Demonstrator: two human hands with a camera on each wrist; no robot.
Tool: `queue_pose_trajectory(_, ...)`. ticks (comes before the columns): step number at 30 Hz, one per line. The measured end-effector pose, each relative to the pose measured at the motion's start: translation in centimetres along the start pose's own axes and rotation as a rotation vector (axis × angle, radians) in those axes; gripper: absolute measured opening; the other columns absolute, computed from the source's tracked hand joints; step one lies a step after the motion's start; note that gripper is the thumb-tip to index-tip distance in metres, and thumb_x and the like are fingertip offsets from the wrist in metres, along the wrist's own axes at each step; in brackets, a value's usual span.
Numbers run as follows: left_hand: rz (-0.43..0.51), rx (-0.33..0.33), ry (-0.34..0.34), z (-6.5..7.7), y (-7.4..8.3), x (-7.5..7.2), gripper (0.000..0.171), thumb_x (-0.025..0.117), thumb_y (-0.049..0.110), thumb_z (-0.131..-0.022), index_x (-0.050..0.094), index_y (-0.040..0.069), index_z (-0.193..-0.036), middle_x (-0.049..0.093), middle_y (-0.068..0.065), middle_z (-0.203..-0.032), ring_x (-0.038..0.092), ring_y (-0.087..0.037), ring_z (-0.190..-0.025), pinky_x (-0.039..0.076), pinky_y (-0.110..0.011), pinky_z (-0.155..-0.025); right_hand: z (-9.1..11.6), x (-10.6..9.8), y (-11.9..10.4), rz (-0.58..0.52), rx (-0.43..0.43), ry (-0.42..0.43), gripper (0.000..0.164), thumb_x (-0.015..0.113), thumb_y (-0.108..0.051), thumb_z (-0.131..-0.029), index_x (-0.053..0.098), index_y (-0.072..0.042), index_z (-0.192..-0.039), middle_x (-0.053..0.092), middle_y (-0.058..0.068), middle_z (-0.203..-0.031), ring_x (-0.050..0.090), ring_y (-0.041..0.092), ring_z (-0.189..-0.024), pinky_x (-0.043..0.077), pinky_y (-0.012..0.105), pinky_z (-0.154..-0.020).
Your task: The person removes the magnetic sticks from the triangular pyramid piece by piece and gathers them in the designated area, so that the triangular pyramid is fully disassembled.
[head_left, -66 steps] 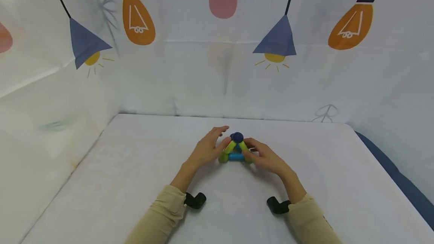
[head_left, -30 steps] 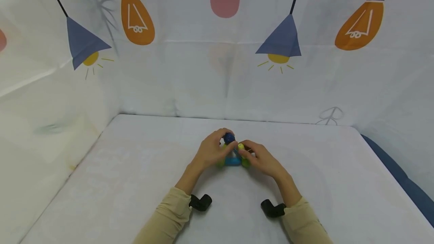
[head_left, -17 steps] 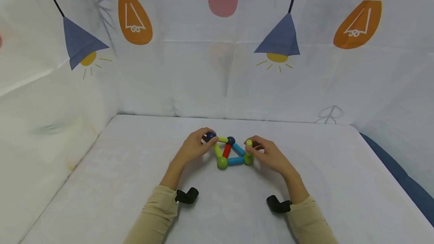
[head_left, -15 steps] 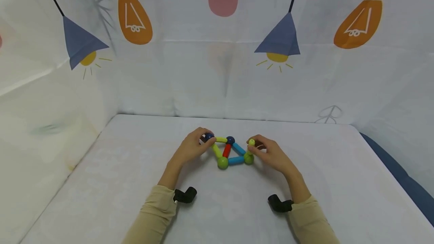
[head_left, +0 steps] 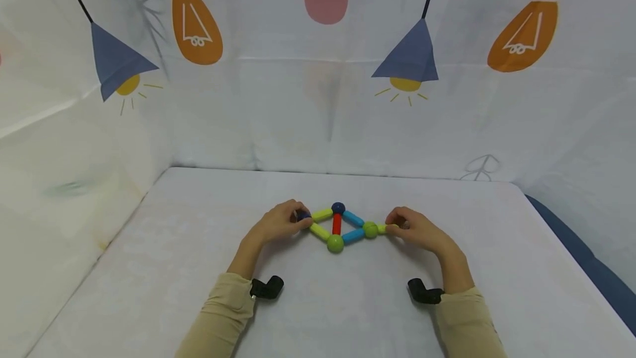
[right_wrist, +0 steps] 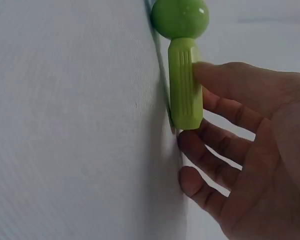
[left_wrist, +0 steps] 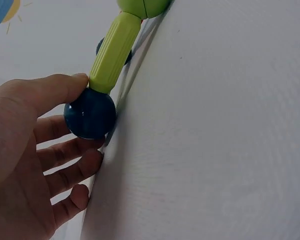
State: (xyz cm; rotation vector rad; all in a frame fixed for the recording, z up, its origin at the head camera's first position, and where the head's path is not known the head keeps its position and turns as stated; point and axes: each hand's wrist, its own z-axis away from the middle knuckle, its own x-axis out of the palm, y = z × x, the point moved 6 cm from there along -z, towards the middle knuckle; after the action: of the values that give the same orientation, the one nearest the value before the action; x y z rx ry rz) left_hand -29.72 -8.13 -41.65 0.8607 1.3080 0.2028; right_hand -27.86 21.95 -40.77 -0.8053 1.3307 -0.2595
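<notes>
A flat diamond of toy rods and balls lies on the table. A red rod crosses its middle, from a dark blue ball at the back to a green ball in front. Yellow-green rods form the left sides, blue rods the right. My left hand pinches the dark blue ball at the left corner between thumb and fingers. At the right corner, my right hand pinches a yellow-green rod that sticks outward from another green ball.
The pieces lie towards the back of a white table. Behind it hangs a white cloth printed with lamps and bulbs. Each wrist wears a black camera mount. Dark blue material shows beyond the table's right edge.
The upright triangular frame has been opened out into a flat diamond. Both hands have moved apart, and the right hand has tilted its yellow-green rod from upright to lying outward right.
</notes>
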Motion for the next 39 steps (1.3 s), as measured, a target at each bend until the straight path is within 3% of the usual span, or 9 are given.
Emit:
queue_pose_trajectory(3,-0.011,0.043,-0.037,0.0,0.3,0.4,0.028,0.062,0.039,-0.09,0.064,0.016,-0.105,0.058,0.001,-0.091,0.051,-0.011,-0.078,0.043,-0.025,-0.067,0.3,0.0,0.0,0.003,-0.006,-0.028,0.017,0.061,-0.023,-0.091,0.059,-0.01,-0.1,0.061,0.004,-0.1,0.054,0.019,-0.097,0.044,0.046,-0.089)
queue_pose_trajectory(9,-0.008,0.123,-0.108,-0.2,1.4,1.8,0.032,0.064,0.043,-0.087,0.062,0.02,-0.109,0.058,0.005,-0.09,0.05,-0.01,-0.077,0.042,-0.023,-0.066,-0.4,0.3,-2.4,0.002,-0.113,0.083,0.022,0.056,-0.016,-0.093,0.058,-0.009,-0.114,0.058,0.005,-0.113,0.05,0.024,-0.111,0.041,0.05,-0.096)
queue_pose_trajectory(13,0.027,0.14,-0.086,-0.5,1.6,2.4,0.031,0.067,0.045,-0.085,0.061,0.024,-0.107,0.058,0.007,-0.089,0.051,-0.009,-0.074,0.043,-0.023,-0.064,-1.5,2.1,-5.8,0.029,-0.237,0.088,0.028,0.058,-0.015,-0.093,0.058,-0.012,-0.121,0.056,0.004,-0.125,0.047,0.026,-0.122,0.037,0.053,-0.102)
queue_pose_trajectory(17,0.075,0.153,-0.07,-0.6,1.8,2.9,0.032,0.069,0.047,-0.082,0.06,0.026,-0.104,0.06,0.009,-0.092,0.053,-0.008,-0.075,0.045,-0.023,-0.066,-2.4,4.4,-7.9,0.152,-0.347,0.047,0.028,0.058,-0.012,-0.092,0.062,-0.013,-0.119,0.057,0.005,-0.128,0.045,0.03,-0.127,0.032,0.058,-0.103)
queue_pose_trajectory(21,0.081,0.153,-0.102,-0.6,1.9,3.1,0.036,0.071,0.05,-0.079,0.059,0.029,-0.104,0.059,0.011,-0.094,0.053,-0.008,-0.081,0.045,-0.023,-0.071,-3.1,5.6,-8.6,0.236,-0.356,0.022,0.022,0.06,-0.01,-0.09,0.065,-0.015,-0.112,0.063,0.002,-0.117,0.05,0.029,-0.122,0.029,0.058,-0.104)
queue_pose_trajectory(25,0.081,0.148,-0.131,-0.5,1.9,3.2,0.036,0.075,0.045,-0.077,0.059,0.028,-0.104,0.059,0.01,-0.093,0.053,-0.009,-0.085,0.045,-0.024,-0.075,-3.5,5.9,-8.8,0.236,-0.331,0.018,0.019,0.062,-0.01,-0.089,0.066,-0.016,-0.107,0.065,-0.002,-0.105,0.053,0.025,-0.111,0.031,0.055,-0.103)
queue_pose_trajectory(39,0.063,0.14,-0.116,-0.5,1.8,3.0,0.035,0.075,0.041,-0.078,0.059,0.024,-0.103,0.058,0.008,-0.089,0.053,-0.008,-0.083,0.045,-0.024,-0.075,-4.2,6.1,-8.6,0.217,-0.304,0.026,0.018,0.064,-0.011,-0.089,0.065,-0.016,-0.106,0.064,-0.005,-0.101,0.053,0.021,-0.105,0.039,0.048,-0.091)
